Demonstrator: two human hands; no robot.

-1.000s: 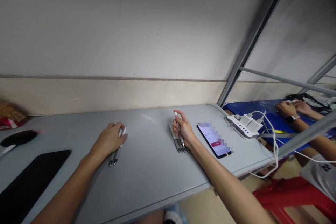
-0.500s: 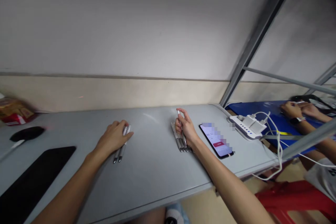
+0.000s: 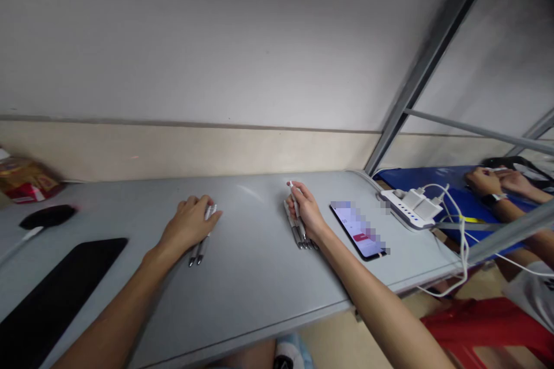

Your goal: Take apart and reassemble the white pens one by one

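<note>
My left hand (image 3: 188,222) rests on the desk with its thumb and fingers closed around the upper ends of two pens (image 3: 199,252). These lie side by side, their dark grip ends and silver tips pointing toward me. In my right hand (image 3: 308,209) is a white and grey pen (image 3: 299,220), gripped between thumb and fingers with its white end up and its tip toward me. Below that hand, several similar pens (image 3: 296,236) lie in a row on the desk, partly hidden by the hand and the held pen.
A phone (image 3: 358,232) with a lit screen lies right of the pens, near a power strip (image 3: 404,210) with white plugs and cables. At left are a black mat (image 3: 64,288), a dark oval object (image 3: 47,217) and a packet (image 3: 28,180). Another person's hands (image 3: 485,181) are at far right.
The pen in my right hand has turned, so more of its length shows in front of the fingers. My left hand stays at the two pens. The view has shifted slightly.
</note>
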